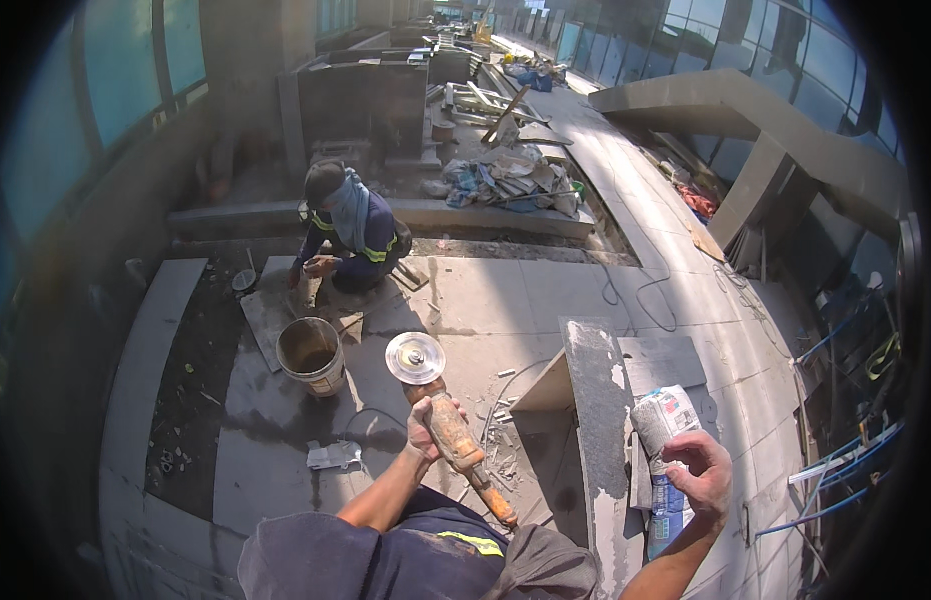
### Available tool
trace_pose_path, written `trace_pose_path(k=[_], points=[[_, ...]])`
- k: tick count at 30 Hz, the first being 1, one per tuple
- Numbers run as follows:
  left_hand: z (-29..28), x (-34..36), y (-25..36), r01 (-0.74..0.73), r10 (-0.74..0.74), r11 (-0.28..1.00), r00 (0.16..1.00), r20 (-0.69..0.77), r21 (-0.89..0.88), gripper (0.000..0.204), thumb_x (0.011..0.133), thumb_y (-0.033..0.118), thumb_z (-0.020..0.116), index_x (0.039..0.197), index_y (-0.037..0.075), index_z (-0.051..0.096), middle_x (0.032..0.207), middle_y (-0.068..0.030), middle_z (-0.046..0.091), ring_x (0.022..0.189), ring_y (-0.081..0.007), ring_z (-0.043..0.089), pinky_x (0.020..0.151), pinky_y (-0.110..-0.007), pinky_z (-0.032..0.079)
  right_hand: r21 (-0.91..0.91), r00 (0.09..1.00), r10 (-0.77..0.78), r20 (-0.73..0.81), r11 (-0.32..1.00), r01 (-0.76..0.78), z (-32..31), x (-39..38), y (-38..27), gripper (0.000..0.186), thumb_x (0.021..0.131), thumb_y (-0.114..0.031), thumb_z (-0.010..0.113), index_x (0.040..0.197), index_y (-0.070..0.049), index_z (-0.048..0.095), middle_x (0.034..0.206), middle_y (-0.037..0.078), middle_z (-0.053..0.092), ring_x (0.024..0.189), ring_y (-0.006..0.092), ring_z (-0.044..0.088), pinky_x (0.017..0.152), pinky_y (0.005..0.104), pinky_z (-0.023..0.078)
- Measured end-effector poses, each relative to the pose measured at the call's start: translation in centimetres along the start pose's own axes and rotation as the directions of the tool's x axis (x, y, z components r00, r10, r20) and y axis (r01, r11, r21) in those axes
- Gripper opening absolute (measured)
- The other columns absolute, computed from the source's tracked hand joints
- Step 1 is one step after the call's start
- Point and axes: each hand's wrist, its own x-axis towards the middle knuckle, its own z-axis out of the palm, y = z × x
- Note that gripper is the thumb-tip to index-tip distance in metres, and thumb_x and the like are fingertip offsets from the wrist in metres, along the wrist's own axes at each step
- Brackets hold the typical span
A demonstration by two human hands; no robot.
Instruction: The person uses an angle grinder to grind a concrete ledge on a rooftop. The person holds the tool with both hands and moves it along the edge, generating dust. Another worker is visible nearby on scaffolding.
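My left hand [422, 432] is wrapped round the orange, dust-covered body of an angle grinder [453, 432]. Its round disc [416, 358] faces up at the far end, and the tail of the tool points back toward my body. My right hand [702, 474] is raised at the right with its fingers curved and the thumb apart from them; I see nothing held in it. Below and beside that hand lies a white and blue bag [668, 420], next to a grey stone slab [604, 430] standing on edge.
A co-worker [354, 225] crouches ahead on the left, near a bucket [312, 358] of murky contents. Cables [656, 305] trail over the paving. Broken scraps [501, 440] lie by the slab. Farther off is a debris heap [516, 180]; blue pipes [836, 480] stick out at right.
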Motion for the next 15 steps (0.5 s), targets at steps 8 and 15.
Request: trace_pose_path(k=[8,15], points=[[0.2,-2.5,-2.3,-0.095,0.097,0.994,0.995,0.023,-0.044,0.054,0.086,0.046,0.069,0.112,-0.001,0.064,0.099,-0.014,0.069,0.095,-0.0302,0.069,0.087,-0.048,0.059,-0.365,0.709,-0.688,0.153,0.628,0.688,2.2,8.2,-17.6,0.025,0.07,-0.001,0.078,0.091,-0.003,0.066,0.088,0.011,0.063,0.083,0.0217,0.066,0.076,0.0318,0.053],[-0.8,-4.6,-2.3,-0.199,0.199,0.979,0.98,-0.007,-0.036,0.052,0.086,0.046,0.069,0.117,0.004,0.063,0.105,-0.0106,0.069,0.098,-0.0289,0.07,0.086,-0.054,0.06,-0.425,0.549,-0.652,0.522,0.36,0.831,7.1,13.6,-22.0,0.022,0.081,-0.003,0.074,0.101,-0.005,0.067,0.099,0.009,0.064,0.092,0.0181,0.066,0.079,0.0312,0.057]])
